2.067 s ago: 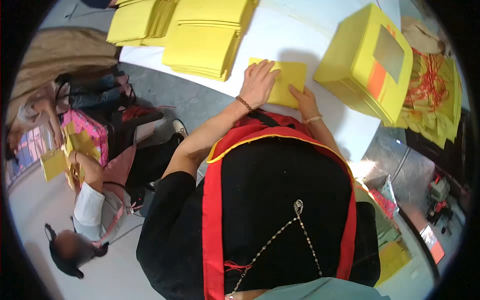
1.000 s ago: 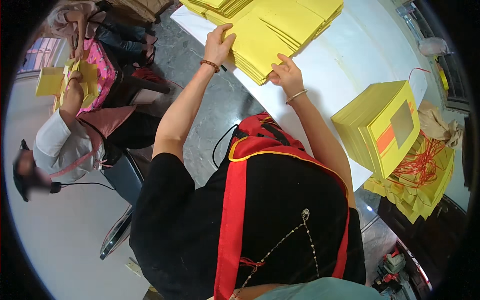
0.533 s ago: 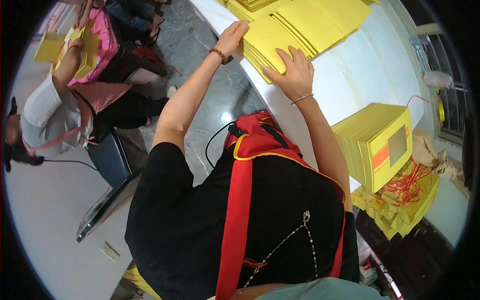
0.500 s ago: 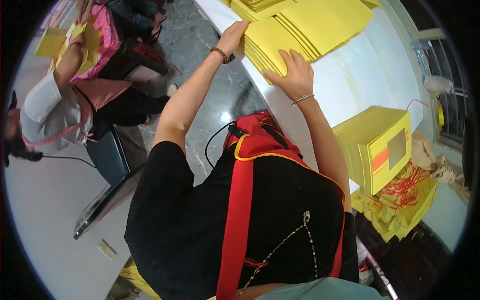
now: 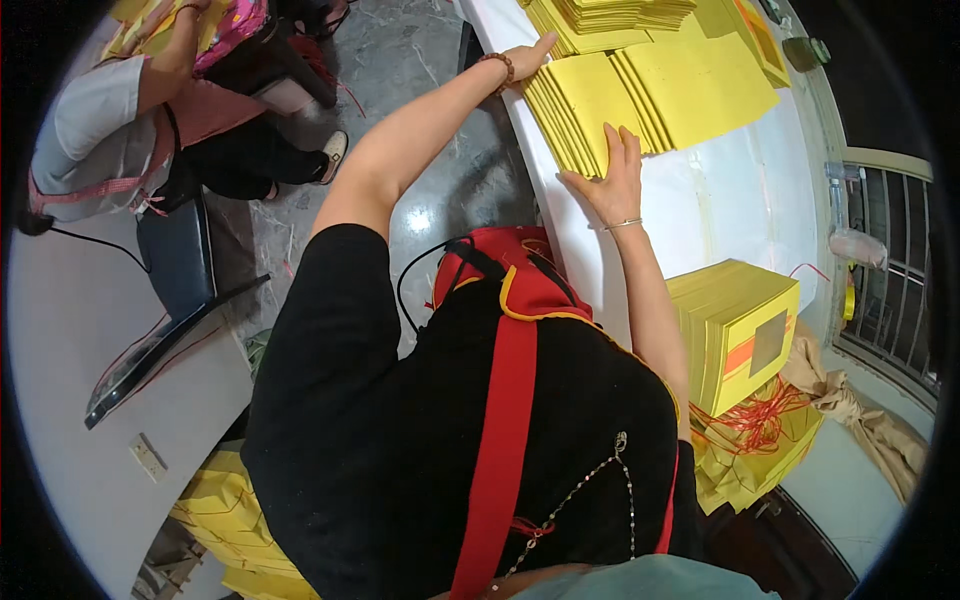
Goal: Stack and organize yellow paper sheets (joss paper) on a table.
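Observation:
On the white table lies a fanned row of flat yellow paper pieces [image 5: 578, 110], overlapping like steps, their kind not plain from here. My left hand [image 5: 526, 62] touches the row's far left corner, fingers stretched along the edge and partly hidden. At the row's near edge is my right hand [image 5: 615, 188], thumb and fingers spread, fingertips against the paper. Another overlapping yellow batch [image 5: 700, 92] adjoins on the right. Beyond my left hand rests a further yellow pile [image 5: 625, 14].
A tall yellow stack [image 5: 745, 330] with a red band and grey panel stands beside my right forearm. Red cords [image 5: 755, 420] lie below it on more yellow paper. A co-worker [image 5: 110, 130] handles yellow paper at the left, near a black chair [image 5: 178, 250]. A barred window [image 5: 890, 240] is right.
The view has shifted, moving the table scene slightly right and down. Both hands stay at the yellow row; the right hand now sits more at its near edge, less over its top.

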The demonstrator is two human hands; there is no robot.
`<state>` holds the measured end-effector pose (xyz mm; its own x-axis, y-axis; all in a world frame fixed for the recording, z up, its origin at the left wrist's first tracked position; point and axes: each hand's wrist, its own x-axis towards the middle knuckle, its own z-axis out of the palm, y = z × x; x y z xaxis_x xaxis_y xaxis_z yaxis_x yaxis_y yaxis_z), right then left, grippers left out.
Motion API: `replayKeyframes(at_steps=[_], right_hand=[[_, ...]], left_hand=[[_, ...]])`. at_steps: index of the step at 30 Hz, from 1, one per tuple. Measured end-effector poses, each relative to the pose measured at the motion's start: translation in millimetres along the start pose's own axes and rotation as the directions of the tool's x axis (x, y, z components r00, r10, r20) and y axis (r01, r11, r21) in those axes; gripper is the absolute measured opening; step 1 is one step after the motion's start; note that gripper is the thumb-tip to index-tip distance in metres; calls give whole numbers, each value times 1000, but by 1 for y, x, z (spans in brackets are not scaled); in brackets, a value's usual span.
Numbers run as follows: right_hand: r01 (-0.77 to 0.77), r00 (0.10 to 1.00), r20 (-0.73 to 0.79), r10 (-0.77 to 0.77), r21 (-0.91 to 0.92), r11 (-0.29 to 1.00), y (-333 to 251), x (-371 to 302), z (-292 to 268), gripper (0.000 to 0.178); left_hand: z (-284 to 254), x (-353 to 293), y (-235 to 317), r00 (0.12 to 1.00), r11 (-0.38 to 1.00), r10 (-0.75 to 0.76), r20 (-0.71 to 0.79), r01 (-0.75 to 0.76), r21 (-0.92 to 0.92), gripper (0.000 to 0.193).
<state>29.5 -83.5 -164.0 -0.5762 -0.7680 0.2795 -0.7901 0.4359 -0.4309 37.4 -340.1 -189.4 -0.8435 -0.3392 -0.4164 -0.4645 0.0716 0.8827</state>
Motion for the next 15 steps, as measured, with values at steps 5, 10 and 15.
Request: replayKeyframes(at_steps=[5, 10, 15], right_hand=[[8, 998, 61, -11, 46, 999, 2, -4, -13, 88], [-16, 994, 107, 8, 77, 997, 0, -3, -32, 88], [-110, 984, 137, 110, -4, 994, -13, 5, -43, 91]], left_hand=[[-2, -4, 2, 989, 991, 55, 139, -71, 112, 86], [1, -29, -8, 971, 857, 113, 213, 13, -515, 85], [19, -63, -29, 949, 357, 307, 69, -48, -933, 63]])
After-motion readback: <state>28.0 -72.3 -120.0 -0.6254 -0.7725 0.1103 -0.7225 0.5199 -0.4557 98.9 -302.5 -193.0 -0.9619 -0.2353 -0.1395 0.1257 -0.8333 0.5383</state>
